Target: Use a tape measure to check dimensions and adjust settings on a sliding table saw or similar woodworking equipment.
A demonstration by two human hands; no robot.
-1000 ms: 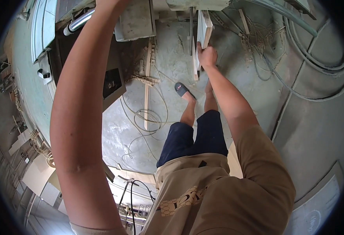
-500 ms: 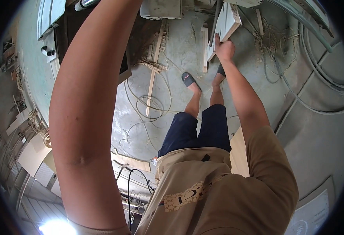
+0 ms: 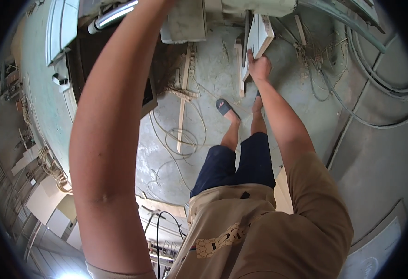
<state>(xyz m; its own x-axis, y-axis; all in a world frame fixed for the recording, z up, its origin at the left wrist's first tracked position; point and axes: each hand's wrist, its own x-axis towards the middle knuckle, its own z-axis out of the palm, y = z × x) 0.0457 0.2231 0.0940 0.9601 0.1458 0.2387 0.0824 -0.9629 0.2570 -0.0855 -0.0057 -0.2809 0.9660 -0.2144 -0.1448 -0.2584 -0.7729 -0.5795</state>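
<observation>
At the top of the view, the right hand is closed around the lower edge of a pale flat board standing on its edge beside a grey machine housing. The left arm reaches up past the frame's rim, so its hand is out of sight and its grip cannot be told. Below, loose cables and a wooden strip lie across the concrete floor near a sandalled foot.

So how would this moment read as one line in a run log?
right hand: grips lower edge of white board, held on edge | left hand: out of view, arm raised | floor: loose cables, wood strip
</observation>
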